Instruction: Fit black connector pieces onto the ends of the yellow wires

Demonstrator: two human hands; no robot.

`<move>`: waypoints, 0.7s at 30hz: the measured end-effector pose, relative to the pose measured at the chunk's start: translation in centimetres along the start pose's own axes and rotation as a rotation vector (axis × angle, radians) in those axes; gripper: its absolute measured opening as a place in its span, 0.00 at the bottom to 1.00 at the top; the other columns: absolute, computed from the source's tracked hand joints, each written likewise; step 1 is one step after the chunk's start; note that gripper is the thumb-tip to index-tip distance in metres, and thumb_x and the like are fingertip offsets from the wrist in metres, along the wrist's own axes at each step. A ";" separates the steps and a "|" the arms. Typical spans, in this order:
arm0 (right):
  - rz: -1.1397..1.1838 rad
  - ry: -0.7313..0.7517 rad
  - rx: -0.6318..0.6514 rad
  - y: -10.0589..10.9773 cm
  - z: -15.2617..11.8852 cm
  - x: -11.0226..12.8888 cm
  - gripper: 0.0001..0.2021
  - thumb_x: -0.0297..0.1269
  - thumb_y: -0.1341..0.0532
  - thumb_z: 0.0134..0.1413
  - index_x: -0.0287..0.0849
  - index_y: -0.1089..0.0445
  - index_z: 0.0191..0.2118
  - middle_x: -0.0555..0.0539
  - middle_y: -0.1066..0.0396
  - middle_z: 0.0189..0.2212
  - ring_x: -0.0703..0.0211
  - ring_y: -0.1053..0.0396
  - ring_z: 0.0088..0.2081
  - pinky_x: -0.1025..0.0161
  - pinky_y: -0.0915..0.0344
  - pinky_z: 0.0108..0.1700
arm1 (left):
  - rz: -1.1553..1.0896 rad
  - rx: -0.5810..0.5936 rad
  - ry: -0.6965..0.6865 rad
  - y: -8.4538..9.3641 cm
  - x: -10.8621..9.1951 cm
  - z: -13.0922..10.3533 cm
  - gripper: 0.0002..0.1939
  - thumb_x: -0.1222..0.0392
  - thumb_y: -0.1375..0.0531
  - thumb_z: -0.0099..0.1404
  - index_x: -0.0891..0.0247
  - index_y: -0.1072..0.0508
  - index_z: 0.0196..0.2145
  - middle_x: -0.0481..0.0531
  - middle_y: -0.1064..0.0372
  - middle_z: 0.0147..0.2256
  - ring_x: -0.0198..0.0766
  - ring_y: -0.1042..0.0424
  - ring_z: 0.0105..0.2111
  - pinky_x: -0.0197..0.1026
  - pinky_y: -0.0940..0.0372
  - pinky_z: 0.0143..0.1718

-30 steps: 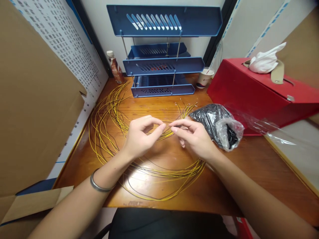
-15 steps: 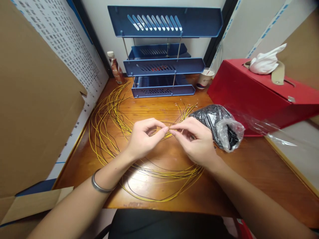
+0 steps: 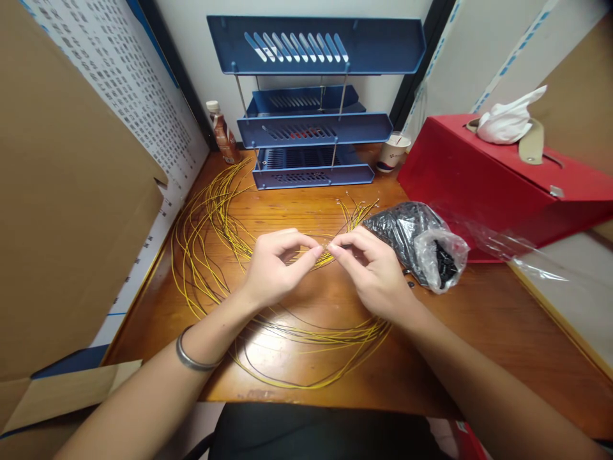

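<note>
A long bundle of thin yellow and dark wires (image 3: 306, 333) loops over the wooden table, passing around and under both hands. My left hand (image 3: 282, 265) is pinched at thumb and forefinger above the wires; what lies between the tips is too small to name. Close to its right, my right hand (image 3: 376, 271) makes a similar pinch, its fingertips nearly meeting the left ones, its content also too small to tell. Wire ends with small pale tips (image 3: 357, 207) fan out behind the right hand. A clear plastic bag of black pieces (image 3: 412, 233) lies beside that hand.
Blue stacked trays (image 3: 313, 131) stand at the back, between a brown bottle (image 3: 223, 134) and a paper cup (image 3: 393, 152). A red box (image 3: 479, 185) with tissue on top is at the right. Cardboard (image 3: 71, 191) rises at the left. Small black pieces (image 3: 409, 284) lie near the bag.
My right hand's fingers have shifted and bent slightly, its pinch drawn tighter near the left fingertips. My left hand has hardly moved. Small black pieces beside the bag are more exposed.
</note>
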State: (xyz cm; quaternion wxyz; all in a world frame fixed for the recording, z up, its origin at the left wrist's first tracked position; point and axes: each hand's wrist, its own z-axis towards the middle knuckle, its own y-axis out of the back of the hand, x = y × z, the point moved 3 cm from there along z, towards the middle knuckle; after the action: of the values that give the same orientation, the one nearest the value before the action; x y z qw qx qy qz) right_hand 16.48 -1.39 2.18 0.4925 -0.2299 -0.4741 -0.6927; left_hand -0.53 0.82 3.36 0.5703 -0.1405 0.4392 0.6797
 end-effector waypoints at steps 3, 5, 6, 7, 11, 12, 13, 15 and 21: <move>0.025 -0.022 0.020 -0.1 0.1 -0.1 0.08 0.36 0.41 0.66 0.42 0.28 0.34 0.50 0.34 0.30 0.61 0.38 0.31 0.62 0.41 0.35 | 0.006 -0.003 -0.011 0.0 0.0 0.0 0.07 0.64 0.36 0.63 0.65 0.22 0.27 0.44 0.34 0.19 0.27 0.44 0.18 0.34 0.49 0.20; 0.036 -0.036 0.033 -0.1 0.1 -0.1 0.08 0.36 0.41 0.66 0.42 0.29 0.34 0.50 0.34 0.30 0.61 0.37 0.32 0.62 0.41 0.36 | 0.014 -0.003 -0.019 0.0 0.0 0.0 0.07 0.64 0.36 0.62 0.65 0.23 0.27 0.44 0.35 0.19 0.27 0.44 0.18 0.34 0.49 0.20; 0.037 -0.043 0.040 -0.1 0.1 -0.1 0.09 0.36 0.41 0.66 0.42 0.29 0.34 0.50 0.34 0.30 0.61 0.37 0.32 0.62 0.41 0.37 | 0.020 -0.002 -0.021 0.0 0.0 0.0 0.07 0.64 0.36 0.63 0.65 0.23 0.27 0.44 0.35 0.19 0.27 0.44 0.18 0.34 0.48 0.20; 0.037 -0.050 0.043 -0.1 0.1 0.0 0.09 0.36 0.42 0.66 0.42 0.29 0.34 0.50 0.34 0.30 0.61 0.37 0.32 0.62 0.41 0.37 | 0.027 0.001 -0.023 0.0 0.0 0.0 0.07 0.64 0.36 0.63 0.65 0.23 0.27 0.44 0.35 0.19 0.27 0.44 0.18 0.34 0.48 0.20; 0.033 -0.074 0.050 -0.1 0.1 -0.1 0.09 0.37 0.42 0.66 0.42 0.30 0.34 0.50 0.34 0.30 0.60 0.38 0.33 0.62 0.42 0.37 | 0.057 0.005 -0.022 0.0 0.0 0.0 0.07 0.63 0.36 0.63 0.65 0.22 0.27 0.44 0.35 0.19 0.28 0.43 0.18 0.34 0.48 0.20; 0.033 -0.080 0.054 -0.2 0.1 -0.1 0.10 0.38 0.43 0.66 0.42 0.31 0.33 0.50 0.34 0.30 0.60 0.38 0.33 0.62 0.42 0.37 | 0.063 0.003 -0.023 0.0 0.1 0.0 0.07 0.63 0.36 0.63 0.65 0.22 0.27 0.44 0.35 0.19 0.28 0.43 0.18 0.35 0.48 0.20; 0.031 -0.086 0.061 -0.2 0.1 -0.1 0.10 0.38 0.43 0.67 0.42 0.31 0.33 0.50 0.34 0.30 0.60 0.37 0.33 0.62 0.42 0.38 | 0.068 0.001 -0.025 0.0 0.1 0.0 0.07 0.63 0.36 0.63 0.65 0.22 0.27 0.44 0.36 0.19 0.28 0.43 0.18 0.35 0.48 0.21; 0.029 -0.098 0.074 -0.3 0.1 -0.2 0.11 0.38 0.44 0.67 0.42 0.32 0.32 0.50 0.35 0.29 0.59 0.38 0.34 0.62 0.42 0.38 | 0.079 -0.001 -0.035 0.0 0.0 0.0 0.07 0.63 0.36 0.63 0.65 0.22 0.27 0.44 0.36 0.19 0.28 0.43 0.18 0.35 0.48 0.21; 0.109 -0.136 0.111 -0.6 0.1 -0.6 0.12 0.38 0.46 0.68 0.42 0.33 0.32 0.50 0.36 0.29 0.61 0.38 0.34 0.62 0.43 0.38 | 0.109 0.002 -0.074 0.0 -0.1 -0.1 0.07 0.64 0.36 0.63 0.66 0.22 0.28 0.44 0.35 0.19 0.28 0.42 0.18 0.34 0.47 0.22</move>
State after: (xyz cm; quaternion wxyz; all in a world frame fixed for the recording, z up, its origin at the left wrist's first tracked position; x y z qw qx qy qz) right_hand 16.20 -1.04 1.50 0.5081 -0.2741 -0.5309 -0.6203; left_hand -0.48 0.67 3.37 0.5486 -0.0907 0.4255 0.7140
